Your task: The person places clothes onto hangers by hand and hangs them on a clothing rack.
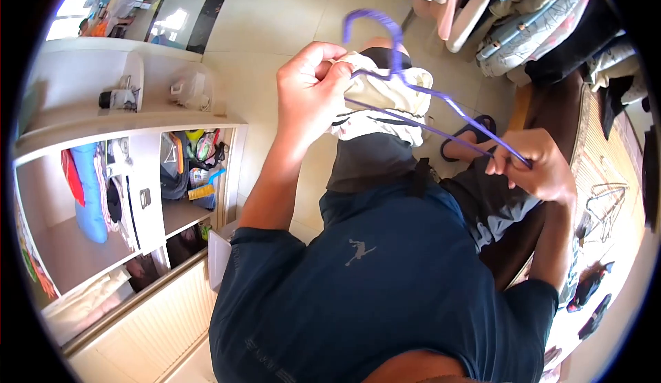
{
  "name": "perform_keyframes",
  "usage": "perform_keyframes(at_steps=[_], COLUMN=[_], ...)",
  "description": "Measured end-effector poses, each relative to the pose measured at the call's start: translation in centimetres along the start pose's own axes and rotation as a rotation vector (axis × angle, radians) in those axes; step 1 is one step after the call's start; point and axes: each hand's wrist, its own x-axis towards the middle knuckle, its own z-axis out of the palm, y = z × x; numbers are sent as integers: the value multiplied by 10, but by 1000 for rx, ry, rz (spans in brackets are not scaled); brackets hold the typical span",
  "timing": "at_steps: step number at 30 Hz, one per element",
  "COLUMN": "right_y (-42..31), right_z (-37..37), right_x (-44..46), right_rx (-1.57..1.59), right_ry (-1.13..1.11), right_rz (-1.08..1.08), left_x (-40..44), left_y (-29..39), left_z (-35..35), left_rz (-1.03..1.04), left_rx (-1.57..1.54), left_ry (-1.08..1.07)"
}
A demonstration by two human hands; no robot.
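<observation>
A purple clothes hanger (446,100) is held up slantwise in front of me, its hook at the upper left. My right hand (536,164) is closed around the hanger's right corner. My left hand (311,92) pinches the edge of a cream garment (406,84) with a dark-striped trim, near the hanger's left side. The garment hangs bunched over my knee, behind the hanger's bars. The hanger's left end is hidden by my left fingers and the cloth, so I cannot tell how far it sits inside the garment.
Clothes on hangers (533,28) crowd the upper right. An open cabinet (148,183) with folded and hanging things stands at the left. Spare wire hangers (606,207) and small dark items lie on the light surface at the right. A slippered foot (475,135) rests on the tiled floor (275,18).
</observation>
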Motion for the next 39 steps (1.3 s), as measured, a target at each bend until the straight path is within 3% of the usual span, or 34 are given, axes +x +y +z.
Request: perform_keyframes(at_steps=[2, 4, 5, 6, 12, 14, 19, 22, 24, 26, 29, 33, 36, 38, 39], right_y=[6, 6, 3, 16, 55, 60, 56, 56, 58, 55, 56, 70, 83, 84, 87], right_z=[-6, -10, -7, -2, 29, 32, 39, 44, 48, 51, 53, 54, 60, 66, 61], right_x=[13, 24, 30, 35, 73, 82, 90, 94, 95, 96, 98, 105, 103, 97, 89], right_rx=[-59, -40, 14, 54, 88, 118, 155, 197, 165, 176, 165, 115, 61, 324, 219], right_ry=[-51, -84, -101, -108, -54, -65, -149, -192, -172, -182, -185, -108, -1, 286, 336], right_rz=[-103, -24, 136, 105, -40, -55, 45, 42, -1, 28, 30, -36, -121, -141, -29], left_x=[-1, -1, -1, -2, -10, -12, -15, -16, -17, -18, -21, -31, -33, -32, -32], left_y=[9, 16, 19, 21, 17, 17, 0, -21, -32, -33, -22, -15, -24, -26, -27], left_z=[-2, -8, -12, -13, -22, -25, -39, -47, -52, -58, -57, -57, -59, -57, -57], left_rz=[-86, -174, -230, -288, -200, -153, -113, -130, 245, 344, -94, 104, 84, 96, 61], left_rx=[-104, -202, -276, -350, -334, -201, -142, 33, 427, 564, -85, 187, 153, 140, 115], left_ry=[-17, -35, -104, -172, -102, -28, -23, 129, 101, 62, -82, -206, -195, -193, -140])
